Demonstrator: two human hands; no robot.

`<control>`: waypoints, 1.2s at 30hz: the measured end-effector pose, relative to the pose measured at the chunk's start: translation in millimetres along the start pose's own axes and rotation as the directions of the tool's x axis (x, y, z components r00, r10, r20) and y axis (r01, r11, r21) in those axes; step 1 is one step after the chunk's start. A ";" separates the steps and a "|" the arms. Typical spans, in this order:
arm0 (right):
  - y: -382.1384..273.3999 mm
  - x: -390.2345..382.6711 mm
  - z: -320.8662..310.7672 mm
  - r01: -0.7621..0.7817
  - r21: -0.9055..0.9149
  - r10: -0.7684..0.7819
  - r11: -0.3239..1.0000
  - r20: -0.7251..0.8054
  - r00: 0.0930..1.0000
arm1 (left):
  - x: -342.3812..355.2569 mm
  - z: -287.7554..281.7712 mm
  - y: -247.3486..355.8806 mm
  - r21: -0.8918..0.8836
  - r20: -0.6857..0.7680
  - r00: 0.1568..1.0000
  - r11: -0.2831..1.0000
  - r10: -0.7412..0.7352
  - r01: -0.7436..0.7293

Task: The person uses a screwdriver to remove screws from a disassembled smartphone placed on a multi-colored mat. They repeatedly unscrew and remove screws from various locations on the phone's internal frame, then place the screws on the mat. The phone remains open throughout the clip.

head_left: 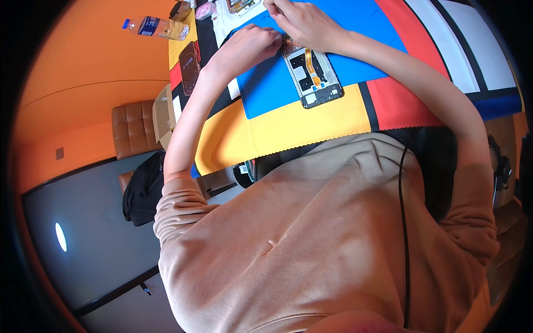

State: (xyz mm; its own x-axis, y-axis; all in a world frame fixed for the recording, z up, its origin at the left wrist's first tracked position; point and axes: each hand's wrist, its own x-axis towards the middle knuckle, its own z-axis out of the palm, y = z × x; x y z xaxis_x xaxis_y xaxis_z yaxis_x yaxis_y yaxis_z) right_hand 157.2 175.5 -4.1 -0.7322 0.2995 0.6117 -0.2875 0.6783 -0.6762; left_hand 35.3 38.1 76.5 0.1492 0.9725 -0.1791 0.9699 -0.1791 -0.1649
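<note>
An opened smartphone [304,75], its inner frame and an orange flex cable [310,65] exposed, lies on a blue work mat [355,64]. My left hand [256,43] is closed at the phone's far left corner, its fingertips curled against that end. Above the far end of the phone, my right hand [304,25] is bent with its fingers pinched together. Whatever either hand grips is hidden behind the fingers or too small to make out. The hands also cover part of the phone's far end.
Beneath the mat is a cloth with yellow [300,125], red, black and white blocks. To the left lie another phone [190,67] with a lit screen and a water bottle [157,28] on its side. Another opened device [242,5] sits at the far edge. A cardboard box [162,114] stands beside the table.
</note>
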 end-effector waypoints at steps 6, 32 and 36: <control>5.0 1.9 5.1 -0.034 0.022 0.035 0.999 -0.050 0.998 | 2.0 -1.8 0.0 0.042 0.014 1.000 0.999 0.022 -0.022; 11.7 0.9 2.4 0.160 -0.163 -0.179 0.974 -0.107 0.978 | 5.1 -5.9 8.8 0.070 0.105 0.991 0.995 -0.080 0.073; 6.0 -0.4 -0.2 0.148 -0.146 -0.162 0.978 -0.090 0.983 | 1.8 -9.5 -4.0 -0.176 0.090 0.993 0.980 -0.081 0.096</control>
State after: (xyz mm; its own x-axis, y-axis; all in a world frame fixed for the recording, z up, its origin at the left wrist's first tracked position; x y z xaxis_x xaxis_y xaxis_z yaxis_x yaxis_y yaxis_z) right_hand 155.8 179.7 -8.3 -0.6174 0.2446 0.7477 -0.2993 0.8059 -0.5108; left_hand 33.5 41.9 86.0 0.0518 0.9665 -0.2514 0.9984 -0.0555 -0.0077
